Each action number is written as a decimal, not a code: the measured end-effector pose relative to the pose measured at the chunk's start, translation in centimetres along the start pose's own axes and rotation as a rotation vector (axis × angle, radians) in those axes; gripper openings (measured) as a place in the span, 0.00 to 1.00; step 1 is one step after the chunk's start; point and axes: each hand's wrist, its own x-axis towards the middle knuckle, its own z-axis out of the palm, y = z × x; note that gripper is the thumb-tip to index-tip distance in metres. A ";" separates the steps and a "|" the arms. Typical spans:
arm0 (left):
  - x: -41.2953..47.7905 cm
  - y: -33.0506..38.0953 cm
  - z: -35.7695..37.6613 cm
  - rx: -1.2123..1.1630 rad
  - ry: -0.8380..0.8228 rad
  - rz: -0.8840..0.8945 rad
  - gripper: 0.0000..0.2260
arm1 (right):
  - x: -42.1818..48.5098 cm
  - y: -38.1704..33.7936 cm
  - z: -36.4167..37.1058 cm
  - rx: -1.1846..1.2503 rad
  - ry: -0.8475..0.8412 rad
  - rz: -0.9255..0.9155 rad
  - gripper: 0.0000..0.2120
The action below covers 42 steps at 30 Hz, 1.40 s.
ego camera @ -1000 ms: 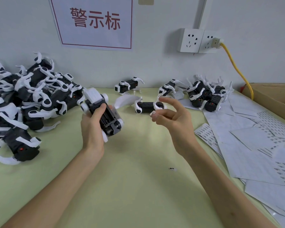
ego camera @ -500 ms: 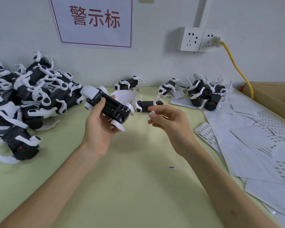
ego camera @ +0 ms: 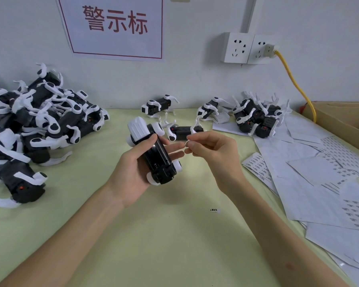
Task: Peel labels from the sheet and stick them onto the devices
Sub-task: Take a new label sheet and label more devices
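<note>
– Above the middle of the green table, which step is this?

– Sticking, I judge. The left hand grips one device clear of the table, and the right hand pinches a small white label just beside it. The label is off its sheet and not yet on the device.

– How does the left hand sit?

– Palm up, thumb laid across the black body near the white end, fingers wrapped underneath with their tips showing on the right side. The white end points away from the person.

– And the right?

– Thumb and forefinger are closed on the label, and the other fingers are loosely curled behind. The label nearly touches the left fingertips; whether it does, I cannot tell.

– What does the next move call for?

– Probably bringing the label over the black face, laying it flat and pressing it down. The left hand needs to hold the device steady. Which spot it belongs on, I cannot tell.

– Where is the rest of the work?

– Label sheets lie spread at the right. A big pile of devices sits at the left, a smaller cluster at the back right, and one stray label lies on the table.
</note>
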 end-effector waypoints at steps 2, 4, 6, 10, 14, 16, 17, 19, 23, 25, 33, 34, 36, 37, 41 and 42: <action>0.0 0.0 0.0 0.005 -0.003 0.001 0.12 | 0.1 0.0 -0.1 0.004 0.020 0.005 0.09; 0.1 -0.2 0.0 0.010 -0.007 0.003 0.12 | 0.2 0.0 -0.1 -0.003 0.032 0.010 0.09; 0.1 -0.3 0.0 0.018 -0.021 0.000 0.12 | 0.2 0.0 -0.2 -0.011 0.032 0.011 0.09; 0.2 -0.2 -0.2 -0.007 -0.045 -0.010 0.12 | 0.2 0.0 -0.2 -0.036 0.030 0.013 0.09; 0.1 -0.2 -0.2 -0.010 -0.053 0.013 0.13 | 0.2 -0.2 -0.2 -0.073 0.036 0.008 0.08; 0.1 -0.3 -0.2 -0.008 -0.049 0.009 0.12 | 0.1 -0.2 -0.2 -0.091 0.035 0.010 0.08; 0.1 -0.3 -0.2 -0.013 -0.047 0.003 0.12 | 0.1 -0.3 -0.2 -0.101 0.033 0.013 0.07; 0.1 -0.2 -0.1 -0.016 -0.046 -0.003 0.12 | 0.1 -0.3 -0.1 -0.119 0.031 0.019 0.07; 0.0 -0.1 0.1 0.019 -0.044 0.017 0.13 | 0.0 -0.4 0.0 -0.159 0.027 0.028 0.08; 0.0 -0.1 0.1 0.027 -0.043 0.016 0.13 | -0.1 -0.4 0.0 -0.182 0.035 0.030 0.08; -0.2 0.0 0.3 0.050 -0.024 -0.011 0.11 | -0.2 0.1 0.1 -0.408 0.042 -0.047 0.06; -0.3 0.0 0.5 0.042 -0.014 -0.019 0.11 | -0.3 0.2 0.2 -0.445 0.045 -0.079 0.07; -0.4 0.1 0.7 0.034 0.006 -0.042 0.11 | -0.3 0.4 0.3 -0.485 0.047 -0.116 0.08; -0.5 0.1 0.8 0.034 0.015 -0.052 0.11 | -0.3 0.4 0.4 -0.492 0.043 -0.124 0.07; -0.6 0.2 1.1 0.024 0.032 -0.057 0.11 | -0.3 0.4 0.3 -0.515 0.028 -0.140 0.07; -0.6 0.2 1.1 0.020 0.032 -0.053 0.11 | -0.3 0.4 0.3 -0.518 0.024 -0.135 0.07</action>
